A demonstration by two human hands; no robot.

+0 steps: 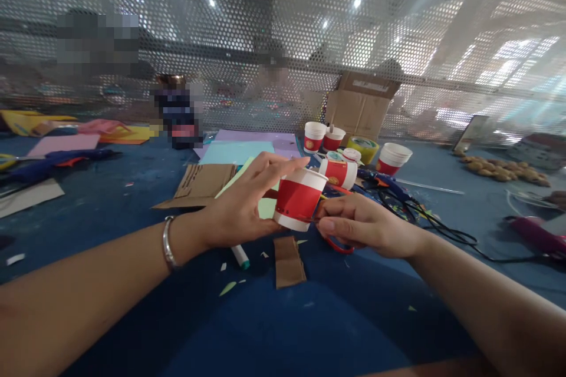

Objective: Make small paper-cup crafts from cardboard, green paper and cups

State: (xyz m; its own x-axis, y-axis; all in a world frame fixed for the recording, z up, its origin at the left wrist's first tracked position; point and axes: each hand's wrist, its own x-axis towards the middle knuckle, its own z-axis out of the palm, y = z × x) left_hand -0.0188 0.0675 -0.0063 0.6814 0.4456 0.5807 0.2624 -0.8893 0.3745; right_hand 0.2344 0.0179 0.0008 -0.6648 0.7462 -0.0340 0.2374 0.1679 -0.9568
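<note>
My left hand [245, 203] grips a red and white paper cup [298, 199] tilted on its side above the blue table [283, 318], with the index finger stretched over its rim. Against the cup's base, my right hand [365, 225] is closed on red-handled scissors [338, 243]; only part of a red loop shows under the fingers. A silver bangle circles my left wrist. Below the cup lie a small brown cardboard strip [288, 261] and a white marker with a teal cap [240, 256].
More red and white cups [315, 136] [392, 158] and a yellow tape roll [362, 148] stand behind. Cardboard pieces [201, 184], coloured paper sheets [236, 151], a black cable [442, 230], a cardboard box [362, 106] and a perforated mesh screen lie beyond. Paper scraps dot the table.
</note>
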